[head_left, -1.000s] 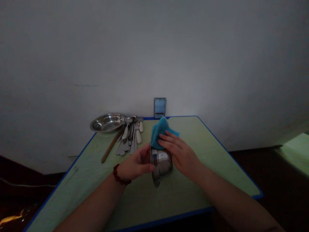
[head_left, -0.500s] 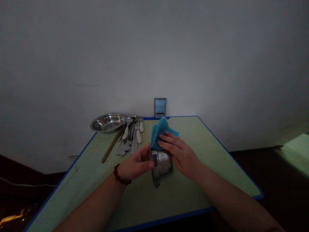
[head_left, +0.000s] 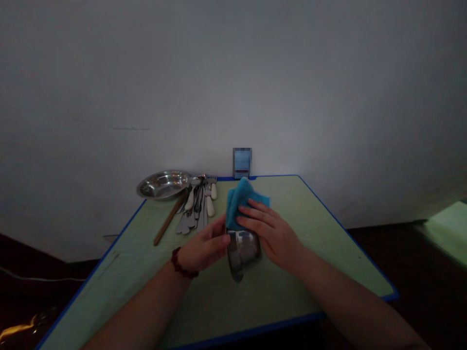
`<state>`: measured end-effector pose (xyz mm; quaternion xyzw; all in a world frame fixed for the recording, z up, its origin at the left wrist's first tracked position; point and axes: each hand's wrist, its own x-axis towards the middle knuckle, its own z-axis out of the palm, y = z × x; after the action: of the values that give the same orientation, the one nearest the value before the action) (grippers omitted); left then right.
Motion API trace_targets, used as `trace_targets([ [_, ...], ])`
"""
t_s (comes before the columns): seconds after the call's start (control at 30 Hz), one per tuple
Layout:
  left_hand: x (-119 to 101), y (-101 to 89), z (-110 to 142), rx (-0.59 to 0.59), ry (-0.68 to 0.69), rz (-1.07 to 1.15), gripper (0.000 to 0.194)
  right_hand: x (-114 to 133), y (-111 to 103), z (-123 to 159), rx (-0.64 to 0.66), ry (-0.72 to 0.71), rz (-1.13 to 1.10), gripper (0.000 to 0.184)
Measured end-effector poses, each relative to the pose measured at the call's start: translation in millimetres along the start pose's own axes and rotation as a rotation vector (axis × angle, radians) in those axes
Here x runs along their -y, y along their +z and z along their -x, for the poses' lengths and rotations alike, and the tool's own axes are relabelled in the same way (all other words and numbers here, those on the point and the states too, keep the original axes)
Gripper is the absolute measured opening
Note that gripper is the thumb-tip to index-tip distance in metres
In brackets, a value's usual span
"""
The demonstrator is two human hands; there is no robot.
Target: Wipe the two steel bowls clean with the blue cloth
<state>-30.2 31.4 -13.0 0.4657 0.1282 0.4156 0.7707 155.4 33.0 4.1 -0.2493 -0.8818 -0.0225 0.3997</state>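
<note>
A shiny metal bowl (head_left: 243, 250) is tipped on its side above the table, its rim toward the left. My left hand (head_left: 204, 245) grips it by the rim, thumb on the outside and fingers partly hidden behind. A blue cloth (head_left: 241, 201) is draped over the bowl's upper part. With fingers bent over it, my right hand (head_left: 273, 231) presses the cloth against the bowl's outer wall.
At the table's (head_left: 310, 233) back left sits an oval metal dish (head_left: 164, 184). Beside it lie several forks, spoons and knives (head_left: 197, 204) and wooden chopsticks (head_left: 168, 221). A phone-like screen (head_left: 242, 163) leans on the wall (head_left: 233, 87).
The cloth and the right hand's fingers have shifted slightly left and down over the bowl. The left thumb has moved a little up along the rim. Things on the table stay put.
</note>
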Motion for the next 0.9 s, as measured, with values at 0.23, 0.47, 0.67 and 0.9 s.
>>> trace_targets([
  [0.23, 2.4, -3.5, 0.2, -0.007, 0.014, 0.017, 0.049, 0.8, 0.0, -0.5, 0.004, 0.009, 0.009, 0.036],
  [0.47, 0.1, 0.9, 0.8, -0.026, 0.038, -0.001, 0.047, 0.2, -0.4, -0.5, 0.020, 0.009, -0.002, 0.037],
  [0.67, -0.1, -0.1, 1.2, -0.062, 0.056, -0.085, 0.063, -0.5, 0.1, -0.3, 0.013, 0.012, 0.000, 0.036],
  [0.9, 3.2, -6.3, 2.0, -0.052, 0.058, -0.116, 0.067, -1.3, 2.3, 1.0, -0.002, 0.059, 0.002, 0.037],
])
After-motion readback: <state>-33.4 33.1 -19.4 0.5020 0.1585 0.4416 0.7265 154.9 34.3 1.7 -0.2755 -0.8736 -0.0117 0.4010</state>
